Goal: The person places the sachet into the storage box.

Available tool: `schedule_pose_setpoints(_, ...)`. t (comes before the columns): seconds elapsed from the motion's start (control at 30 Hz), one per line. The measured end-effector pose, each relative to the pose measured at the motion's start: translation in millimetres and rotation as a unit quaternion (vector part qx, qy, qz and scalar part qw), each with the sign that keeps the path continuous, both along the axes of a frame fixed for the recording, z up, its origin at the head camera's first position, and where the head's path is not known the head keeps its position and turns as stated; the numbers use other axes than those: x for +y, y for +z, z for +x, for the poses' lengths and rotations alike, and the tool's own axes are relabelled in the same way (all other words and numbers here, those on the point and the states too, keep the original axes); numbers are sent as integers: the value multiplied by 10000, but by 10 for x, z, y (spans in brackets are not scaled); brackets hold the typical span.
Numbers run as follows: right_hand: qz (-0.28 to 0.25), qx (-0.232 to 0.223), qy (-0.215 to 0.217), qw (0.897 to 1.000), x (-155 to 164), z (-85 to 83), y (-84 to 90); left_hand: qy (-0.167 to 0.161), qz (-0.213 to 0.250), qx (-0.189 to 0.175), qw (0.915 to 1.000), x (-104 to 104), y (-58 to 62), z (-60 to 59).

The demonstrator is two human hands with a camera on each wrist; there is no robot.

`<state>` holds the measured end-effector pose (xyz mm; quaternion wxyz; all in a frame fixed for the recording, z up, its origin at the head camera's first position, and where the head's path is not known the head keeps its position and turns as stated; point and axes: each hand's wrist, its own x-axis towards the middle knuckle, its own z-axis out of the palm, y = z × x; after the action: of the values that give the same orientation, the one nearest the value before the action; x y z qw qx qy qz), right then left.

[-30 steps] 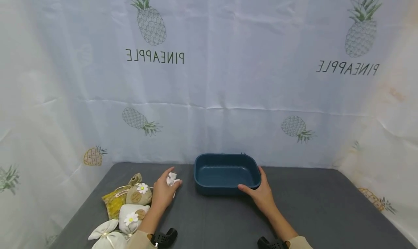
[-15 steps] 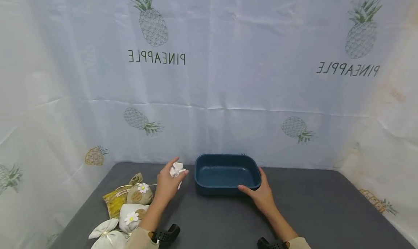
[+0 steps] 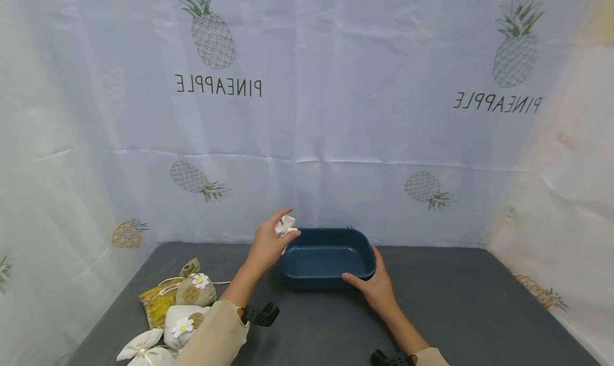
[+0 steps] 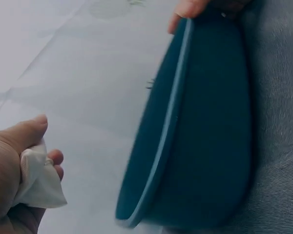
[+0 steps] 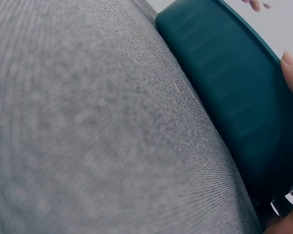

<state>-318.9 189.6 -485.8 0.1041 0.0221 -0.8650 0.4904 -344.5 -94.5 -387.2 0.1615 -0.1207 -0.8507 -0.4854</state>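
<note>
left hand (image 3: 267, 244): curled, white pouch (image 3: 286, 225) held | right hand (image 3: 378, 287): spread, box (image 3: 314, 282) gripped | early release: pouch might be dropped beneath left hand, outside

Grey table (image 3: 316, 334) below my left hand (image 3: 269, 242) and my right hand (image 3: 379, 287), yellow pouch (image 3: 157, 306), tan pouch (image 3: 198, 295), flowered white pouch (image 3: 172, 331), tied white pouch (image 3: 151, 358) left of my left hand and nearer me, pale curtain (image 3: 336, 126) beyond both hands, pineapple prints (image 3: 213, 42) on it
</note>
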Motion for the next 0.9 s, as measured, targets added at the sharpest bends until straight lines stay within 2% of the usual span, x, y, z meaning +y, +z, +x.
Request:
schedule_pose_setpoints(0.2, -90, 43, 42, 9999, -8, 21, -27, -326, -446, -42, 9985, 189, -97, -164)
schedule_pose_setpoints(0.4, -180, -46, -31, 9998, -11, -9, -25, -585, -995, -486, 9921, 321, -286, -321)
schedule_pose_setpoints(0.53, -216, -23, -47, 9998, -15, -20, -23, -635, -1331, -716, 9865, 363, -358, -380)
schedule_pose_setpoints(0.77, -164, 19, -133, 9998, -31, -32, -33, -614, -2070, -983, 9715, 392, -367, -429)
schedule_pose_setpoints(0.9, -188, -3, -121, 9997, -43, -38, -31, -534, -2479, -1092, 9611, 401, -355, -405)
